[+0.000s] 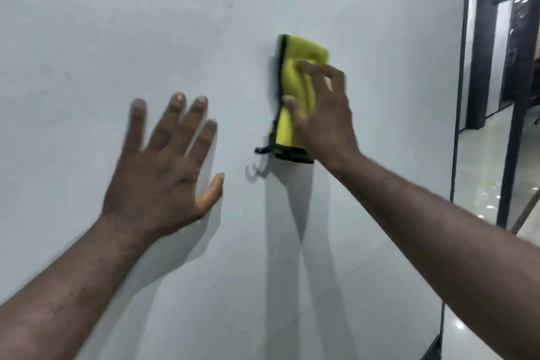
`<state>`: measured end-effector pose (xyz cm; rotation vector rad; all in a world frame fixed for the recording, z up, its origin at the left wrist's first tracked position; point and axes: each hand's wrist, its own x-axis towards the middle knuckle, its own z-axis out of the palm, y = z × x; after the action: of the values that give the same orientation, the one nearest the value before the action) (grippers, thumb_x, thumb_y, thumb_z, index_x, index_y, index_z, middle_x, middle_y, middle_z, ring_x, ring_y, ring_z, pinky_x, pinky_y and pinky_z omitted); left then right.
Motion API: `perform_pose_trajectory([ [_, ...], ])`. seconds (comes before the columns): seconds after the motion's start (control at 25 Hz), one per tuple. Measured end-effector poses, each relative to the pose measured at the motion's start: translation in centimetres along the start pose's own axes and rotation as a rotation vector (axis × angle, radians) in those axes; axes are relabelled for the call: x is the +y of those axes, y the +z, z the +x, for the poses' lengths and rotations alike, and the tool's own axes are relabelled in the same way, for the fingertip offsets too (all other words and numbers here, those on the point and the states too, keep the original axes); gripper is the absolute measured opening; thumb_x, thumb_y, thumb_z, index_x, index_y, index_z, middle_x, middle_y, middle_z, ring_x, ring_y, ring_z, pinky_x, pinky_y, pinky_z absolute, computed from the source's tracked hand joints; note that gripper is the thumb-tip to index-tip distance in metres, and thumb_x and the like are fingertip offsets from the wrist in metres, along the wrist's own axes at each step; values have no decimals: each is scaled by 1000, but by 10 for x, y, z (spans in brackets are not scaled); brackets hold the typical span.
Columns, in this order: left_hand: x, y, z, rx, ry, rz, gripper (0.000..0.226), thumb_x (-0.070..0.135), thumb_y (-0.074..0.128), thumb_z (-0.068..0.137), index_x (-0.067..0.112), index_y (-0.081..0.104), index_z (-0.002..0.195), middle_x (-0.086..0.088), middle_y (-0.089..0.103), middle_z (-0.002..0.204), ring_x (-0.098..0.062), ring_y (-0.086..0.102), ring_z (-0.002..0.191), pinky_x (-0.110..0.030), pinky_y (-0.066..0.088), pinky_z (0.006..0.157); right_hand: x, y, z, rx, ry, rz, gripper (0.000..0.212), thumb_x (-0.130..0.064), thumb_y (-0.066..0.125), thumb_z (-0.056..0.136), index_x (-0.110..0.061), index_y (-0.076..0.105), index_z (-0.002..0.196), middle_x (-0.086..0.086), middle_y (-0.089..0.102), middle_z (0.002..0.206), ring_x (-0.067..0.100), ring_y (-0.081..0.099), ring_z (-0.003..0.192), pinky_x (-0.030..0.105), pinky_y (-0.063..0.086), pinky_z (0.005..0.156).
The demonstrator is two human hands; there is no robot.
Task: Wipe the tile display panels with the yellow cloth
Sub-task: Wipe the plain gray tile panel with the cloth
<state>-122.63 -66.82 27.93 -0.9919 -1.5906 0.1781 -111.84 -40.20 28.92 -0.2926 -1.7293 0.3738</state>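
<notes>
Filling nearly the whole view: one tile display panel (pixel 233 9), pale grey-blue, flat, smooth and faintly glossy, with soft shadows of both arms across its lower half. Just past centre toward 1 o'clock, pressed against that panel: one yellow cloth (pixel 295 82), fleecy microfibre, folded into a tall oblong, bound in black edging, with a small black loop (pixel 263 149) sticking out at its 7 o'clock corner. Gripping the cloth from its 4 o'clock side: the right hand (pixel 324 114), fingers curled over the upper fold, thumb laid across the middle, fabric creased between them and its right part hidden beneath the hand. At 9 o'clock of the cloth, apart from it: the left hand (pixel 163 166), open, palm flat on the panel, four fingers spread upward, thumb out toward 3 o'clock. Two bare forearms, rising from 7 and 4 o'clock. Along the 3 o'clock edge: a thin dark frame strip (pixel 458 96) bordering the panel, then one dark upright post (pixel 514 126) and shiny pale floor tiles (pixel 482 184) with glints of light. Some motion blur around the right hand and cloth.
</notes>
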Motion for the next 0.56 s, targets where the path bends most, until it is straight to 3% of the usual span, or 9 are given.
perform_pose_trajectory([
  [0.04,17,6,-9,-21,45,-6,79,52,51,100,2,45,161,-19,24,177,-42,19,165,-75,12,127,25,2,-17,47,203,37,56,-39,66,98,-33,48,150,2,38,151,32,56,126,42,49,106],
  [0.12,49,20,-27,-54,90,-26,79,49,51,102,2,40,164,-19,20,178,-41,16,165,-75,13,127,63,11,-90,-18,487,27,62,-35,63,101,-20,38,155,15,31,152,45,52,129,48,45,110],
  [0.2,72,36,-43,-73,97,-64,79,48,50,105,2,34,167,-19,17,178,-40,15,166,-73,12,128,68,20,-171,-183,463,46,67,-34,66,101,-13,35,156,17,25,153,45,52,130,49,47,109],
  [0.28,92,44,-58,-85,132,-76,76,47,49,107,3,34,167,-19,19,178,-40,17,165,-69,14,130,57,21,-215,-296,287,142,65,-40,69,99,-21,40,154,6,23,153,32,57,124,41,54,97],
  [0.36,113,50,-80,-151,217,-95,73,44,50,107,4,36,167,-17,21,178,-38,20,165,-66,13,131,70,33,-242,-229,256,155,54,-37,70,100,-34,47,149,-1,25,154,25,55,125,35,53,96],
  [0.4,119,52,-91,-177,255,-102,73,43,50,107,5,35,167,-16,22,178,-36,20,165,-64,13,132,83,39,-253,-136,396,162,53,-29,70,100,-36,49,148,-1,27,155,22,51,128,35,49,104],
  [0.48,124,55,-106,-223,316,-97,74,39,51,106,6,32,168,-14,22,179,-34,20,166,-60,11,134,109,46,-288,28,874,190,59,-12,66,99,-30,46,152,6,33,154,12,44,130,35,39,114],
  [0.52,125,58,-110,-237,343,-88,75,38,52,105,5,31,169,-13,22,179,-33,21,166,-59,12,134,111,47,-307,5,1034,214,61,-9,65,99,-26,44,153,9,34,152,2,42,125,31,37,114],
  [0.56,126,60,-110,-235,371,-68,76,38,52,105,5,30,169,-13,22,179,-32,22,165,-59,14,134,107,46,-322,-56,1050,244,61,-9,66,98,-25,43,152,8,35,150,-8,40,117,28,38,112],
])
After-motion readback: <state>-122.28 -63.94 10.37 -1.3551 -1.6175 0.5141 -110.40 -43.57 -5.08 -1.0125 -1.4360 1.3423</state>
